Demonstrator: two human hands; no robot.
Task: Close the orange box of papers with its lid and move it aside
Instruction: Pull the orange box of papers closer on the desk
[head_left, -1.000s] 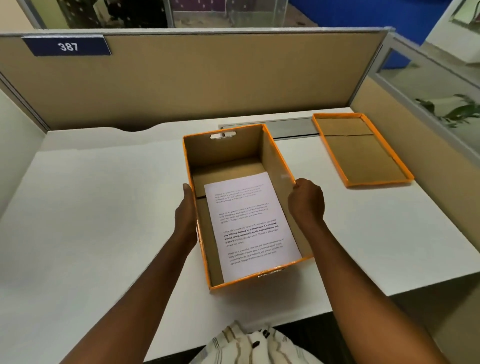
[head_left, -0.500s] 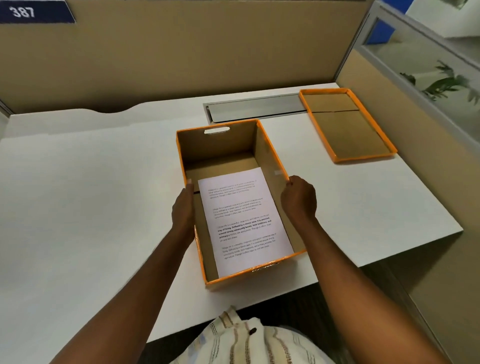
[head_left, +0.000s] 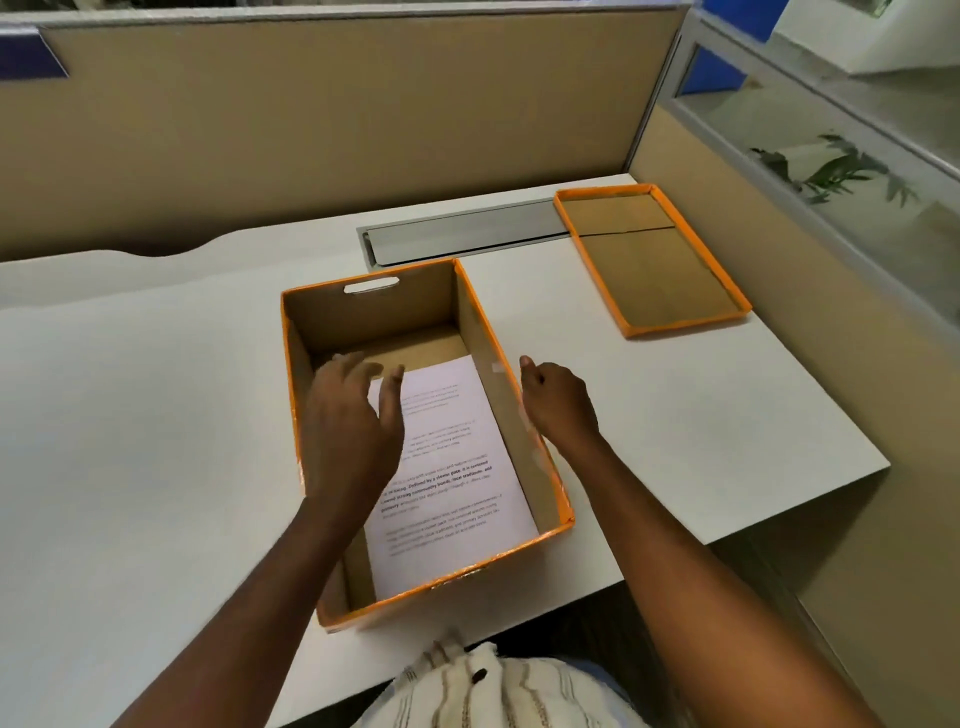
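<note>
The orange box (head_left: 511, 405) stands open near the desk's front edge, with a cut-out handle in its far wall. A printed sheet of paper (head_left: 452, 467) lies flat on its bottom. Its orange lid (head_left: 652, 260) lies upside down at the back right of the desk, apart from the box. My left hand (head_left: 353, 421) hovers over the box's left side, fingers spread, holding nothing. My right hand (head_left: 558, 402) is loosely curled beside the box's right wall, just off the rim, with nothing in it.
The white desk (head_left: 156, 415) is bounded by tan partition walls at the back (head_left: 337, 130) and right. A grey cable tray slot (head_left: 462, 234) runs behind the box. The desk's front-right edge drops off near the right forearm.
My left hand has let go of the box's left wall and lifted over the inside, fingers opened. My right hand has come off the right wall. The view has tilted down and closer.
</note>
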